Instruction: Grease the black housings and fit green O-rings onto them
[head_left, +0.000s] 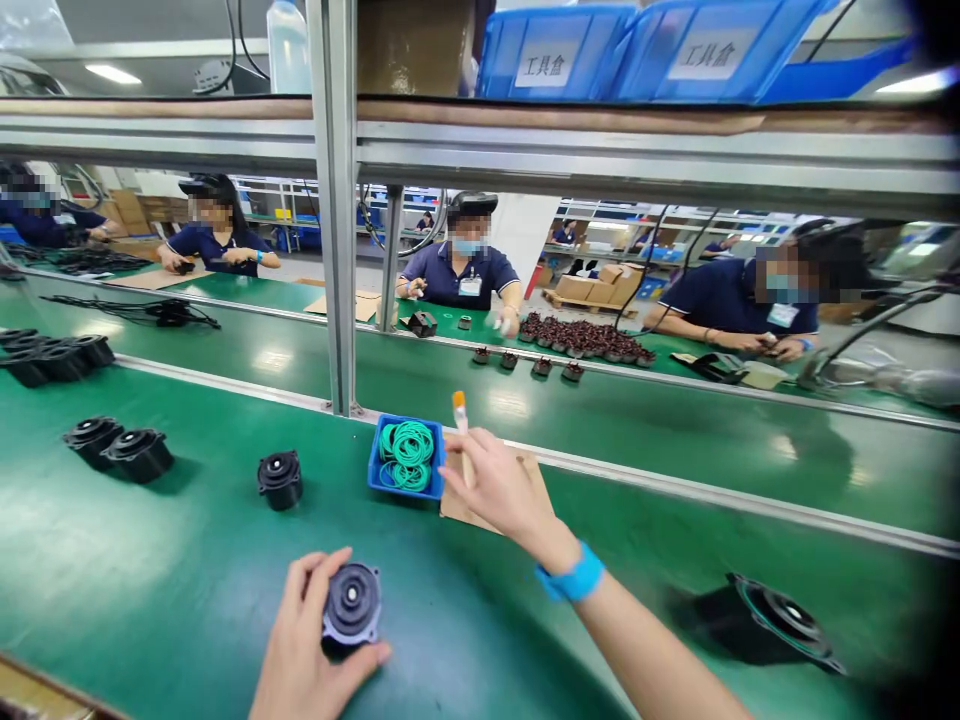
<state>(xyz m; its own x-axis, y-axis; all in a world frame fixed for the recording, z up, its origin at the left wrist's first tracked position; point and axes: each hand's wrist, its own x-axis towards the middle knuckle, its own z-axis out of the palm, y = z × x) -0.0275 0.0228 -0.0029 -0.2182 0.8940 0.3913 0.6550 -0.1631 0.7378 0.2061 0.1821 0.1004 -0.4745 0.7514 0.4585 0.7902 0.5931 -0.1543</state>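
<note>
My left hand (304, 650) is closed around a round black plastic part (351, 603) near the front of the green mat. Further out, my right hand (499, 490), with a blue wristband on the wrist, grips a small brush (460, 420) whose orange bristle tip points up. The right hand hovers over a piece of brown cardboard (457, 505), just right of a small blue tray (431, 480) filled with green rubber rings (406, 452).
Black round parts lie on the mat: one (280, 478) near the tray, two (120, 447) to the left, several (56, 358) far left, and a larger one with a green ring (784, 620) at right. A metal post (335, 250) stands behind. Other people work across the belt.
</note>
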